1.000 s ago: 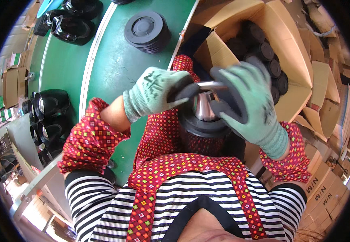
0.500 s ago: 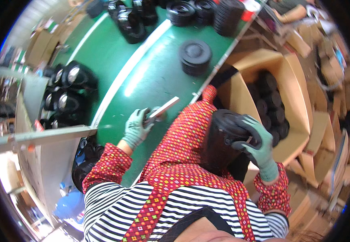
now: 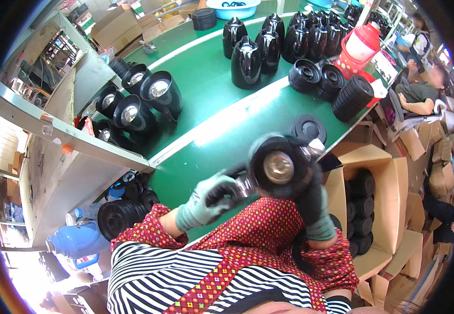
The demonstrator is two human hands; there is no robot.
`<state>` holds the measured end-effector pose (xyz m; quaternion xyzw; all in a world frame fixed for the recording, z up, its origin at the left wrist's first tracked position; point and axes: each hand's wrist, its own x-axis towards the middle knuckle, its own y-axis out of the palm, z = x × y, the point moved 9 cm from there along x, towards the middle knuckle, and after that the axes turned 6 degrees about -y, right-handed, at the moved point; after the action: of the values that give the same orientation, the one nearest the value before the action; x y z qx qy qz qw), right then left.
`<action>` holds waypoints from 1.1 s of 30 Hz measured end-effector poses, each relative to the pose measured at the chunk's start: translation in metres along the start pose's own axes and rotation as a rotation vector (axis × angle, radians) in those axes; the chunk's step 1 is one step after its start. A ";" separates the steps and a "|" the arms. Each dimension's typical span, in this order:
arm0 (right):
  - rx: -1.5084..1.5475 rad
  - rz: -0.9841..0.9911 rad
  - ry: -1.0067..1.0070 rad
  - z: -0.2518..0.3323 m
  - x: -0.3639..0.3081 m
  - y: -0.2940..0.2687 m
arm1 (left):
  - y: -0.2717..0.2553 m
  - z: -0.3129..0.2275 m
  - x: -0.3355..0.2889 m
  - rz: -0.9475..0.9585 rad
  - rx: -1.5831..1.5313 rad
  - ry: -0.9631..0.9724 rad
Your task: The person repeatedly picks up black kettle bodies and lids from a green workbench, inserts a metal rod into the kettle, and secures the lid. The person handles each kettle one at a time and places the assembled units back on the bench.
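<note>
A black thermos jug (image 3: 278, 166) is tilted up between my hands over my lap, its round opening facing me. Inside the opening shows a silvery liner. My left hand (image 3: 206, 201), in a grey-green glove, is closed around the black handle on the jug's left side. On the other side my right hand (image 3: 316, 209), gloved alike, grips the jug's body; motion blurs its fingers. Just beyond the jug a black round base (image 3: 309, 130) lies on the green table (image 3: 195, 141).
Upright black jugs (image 3: 246, 63) stand at the far side, with stacked black discs (image 3: 352, 97) and a red jug (image 3: 360, 44). More open jugs (image 3: 134, 114) lie left by a metal frame (image 3: 70, 138). A cardboard box (image 3: 389, 193) holds black round parts. A person (image 3: 418, 97) sits far right.
The jug has come up from my lap and is turned with its opening toward me. My left hand has moved from a thin pale strip to the jug. The view has shifted.
</note>
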<state>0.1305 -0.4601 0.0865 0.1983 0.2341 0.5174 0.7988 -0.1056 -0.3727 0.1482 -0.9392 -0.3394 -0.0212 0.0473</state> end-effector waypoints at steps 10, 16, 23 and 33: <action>-1.104 0.249 -0.450 -0.042 -0.006 0.028 | -0.229 0.116 0.163 -0.785 0.213 -0.035; -1.180 0.240 -0.438 -0.047 0.010 0.019 | -0.303 0.184 0.331 -0.915 0.184 0.005; -1.113 0.326 -0.406 -0.046 0.013 0.030 | -0.379 0.223 0.345 -1.004 0.122 -0.068; -1.112 0.284 -0.484 -0.046 0.005 0.032 | -0.235 0.027 0.126 -1.020 1.134 0.188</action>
<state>0.0821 -0.4398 0.0664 -0.1066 -0.2866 0.6037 0.7363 -0.1590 -0.1100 0.1481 -0.4929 -0.6841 0.0573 0.5346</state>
